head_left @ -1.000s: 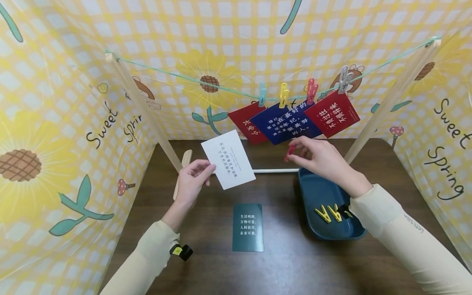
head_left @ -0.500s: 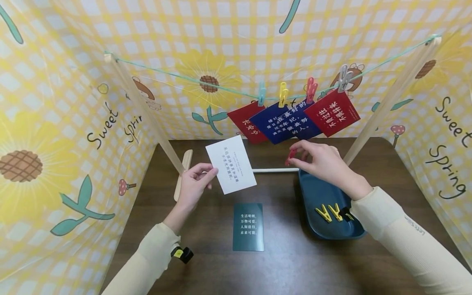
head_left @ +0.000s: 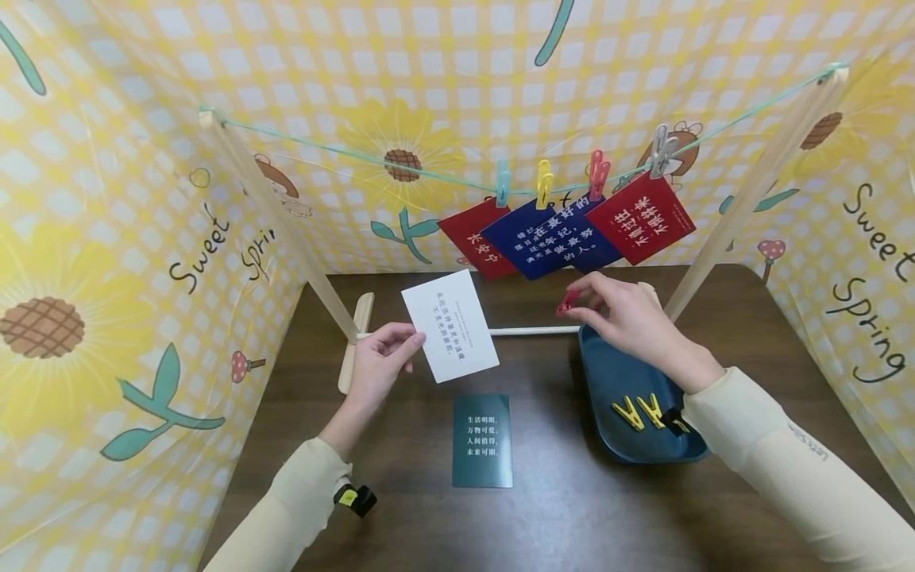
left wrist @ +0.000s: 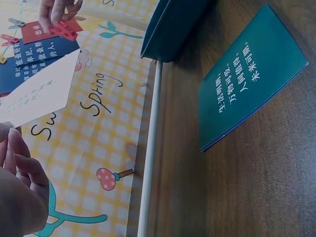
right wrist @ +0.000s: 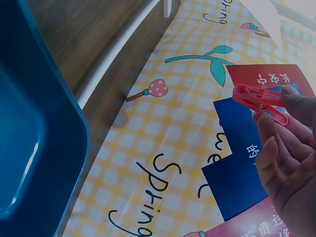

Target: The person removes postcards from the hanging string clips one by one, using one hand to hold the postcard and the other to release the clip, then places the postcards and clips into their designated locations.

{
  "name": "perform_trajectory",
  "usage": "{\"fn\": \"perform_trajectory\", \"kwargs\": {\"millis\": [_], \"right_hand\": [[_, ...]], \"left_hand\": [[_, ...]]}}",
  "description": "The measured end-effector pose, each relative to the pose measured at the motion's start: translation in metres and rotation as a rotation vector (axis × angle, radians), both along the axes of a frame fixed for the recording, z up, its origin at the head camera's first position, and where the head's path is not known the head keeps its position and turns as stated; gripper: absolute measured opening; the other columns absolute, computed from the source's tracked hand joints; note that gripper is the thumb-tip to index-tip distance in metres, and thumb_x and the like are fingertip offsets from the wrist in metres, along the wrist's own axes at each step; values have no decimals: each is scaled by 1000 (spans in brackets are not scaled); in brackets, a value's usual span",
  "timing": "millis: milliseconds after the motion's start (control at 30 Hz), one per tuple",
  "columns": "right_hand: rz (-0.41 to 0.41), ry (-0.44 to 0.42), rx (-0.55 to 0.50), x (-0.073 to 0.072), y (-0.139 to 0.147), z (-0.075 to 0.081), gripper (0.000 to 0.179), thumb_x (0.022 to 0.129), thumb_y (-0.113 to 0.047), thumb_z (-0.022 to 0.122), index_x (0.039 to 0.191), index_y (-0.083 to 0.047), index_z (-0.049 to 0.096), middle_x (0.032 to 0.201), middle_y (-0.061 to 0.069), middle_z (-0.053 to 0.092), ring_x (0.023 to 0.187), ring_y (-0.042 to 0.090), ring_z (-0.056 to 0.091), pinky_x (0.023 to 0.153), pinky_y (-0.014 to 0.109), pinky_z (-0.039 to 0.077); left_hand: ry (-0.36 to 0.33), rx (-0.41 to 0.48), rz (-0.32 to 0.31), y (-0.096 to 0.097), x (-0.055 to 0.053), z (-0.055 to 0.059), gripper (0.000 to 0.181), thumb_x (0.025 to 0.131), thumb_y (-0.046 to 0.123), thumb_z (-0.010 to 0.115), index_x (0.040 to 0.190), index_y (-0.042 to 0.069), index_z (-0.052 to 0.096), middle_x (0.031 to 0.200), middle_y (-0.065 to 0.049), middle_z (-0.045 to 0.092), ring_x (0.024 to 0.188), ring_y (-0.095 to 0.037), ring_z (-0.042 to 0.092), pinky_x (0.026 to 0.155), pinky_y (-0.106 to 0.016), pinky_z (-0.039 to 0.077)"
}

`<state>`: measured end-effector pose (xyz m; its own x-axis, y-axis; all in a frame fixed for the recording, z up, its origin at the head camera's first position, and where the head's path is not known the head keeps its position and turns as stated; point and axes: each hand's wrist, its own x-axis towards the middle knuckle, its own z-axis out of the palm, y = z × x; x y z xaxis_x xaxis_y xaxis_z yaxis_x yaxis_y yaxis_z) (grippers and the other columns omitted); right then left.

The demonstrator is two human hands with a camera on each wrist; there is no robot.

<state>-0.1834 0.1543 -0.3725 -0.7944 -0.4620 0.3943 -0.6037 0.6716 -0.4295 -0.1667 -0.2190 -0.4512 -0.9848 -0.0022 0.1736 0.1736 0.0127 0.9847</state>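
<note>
My left hand (head_left: 386, 355) pinches a white card (head_left: 452, 327) with dark lettering by its left edge, held up over the table. A red clothespin (right wrist: 259, 98) sits between the thumb and fingers of my right hand (head_left: 620, 308), just below the hanging cards. On the green string (head_left: 322, 146) hang a red card (head_left: 475, 237), overlapping blue cards (head_left: 532, 242) and another red card (head_left: 642, 218). A blue clothespin (head_left: 503, 184), a yellow clothespin (head_left: 545, 187), a pink clothespin (head_left: 598, 176) and grey clothespins (head_left: 662, 151) grip them at the string.
A dark green card (head_left: 482, 469) lies on the wooden table (head_left: 572, 508). The blue tray (head_left: 608, 433) at right holds yellow clothespins (head_left: 629, 414). Wooden posts (head_left: 275, 226) carry the string, with a white rod (head_left: 532, 331) low between them. A yellow checked cloth (head_left: 457, 48) stands behind.
My left hand has brought the white card slightly right and down, turning it more upright. The right hand has shifted slightly, still pinching the red clothespin.
</note>
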Motion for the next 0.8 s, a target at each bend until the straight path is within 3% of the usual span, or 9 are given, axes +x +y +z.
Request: {"fn": "perform_trajectory", "kwargs": {"millis": [300,467,600,800], "right_hand": [[49,97,-45,-1,3,-4,28,86,-1,83,106,-4,65,95,10,77,73,18,73,61,33,59],[78,69,-86,-1,3,-6,24,86,5,81,104,-3,66,98,10,77,79,20,75,69,31,62],[76,37,-107,1,4,-8,19,88,5,79,101,-4,68,97,8,77,82,19,76,75,22,60],[81,80,-128,1,5,-11,19,84,9,80,95,-5,72,91,6,77,78,17,74,71,14,54]], "left_hand": [[-7,-7,-6,1,1,-2,16,94,-3,73,104,-15,68,81,6,73,54,-11,53,53,-22,48],[4,-4,-12,1,1,-2,16,94,-2,73,104,-15,68,81,7,73,54,-9,53,53,-22,48],[6,1,-13,1,1,-1,16,94,-3,73,104,-15,68,81,8,73,54,-7,54,53,-22,48],[-5,1,-10,-1,1,-3,17,94,-3,73,104,-15,68,82,7,73,55,-8,53,53,-21,48]]}}
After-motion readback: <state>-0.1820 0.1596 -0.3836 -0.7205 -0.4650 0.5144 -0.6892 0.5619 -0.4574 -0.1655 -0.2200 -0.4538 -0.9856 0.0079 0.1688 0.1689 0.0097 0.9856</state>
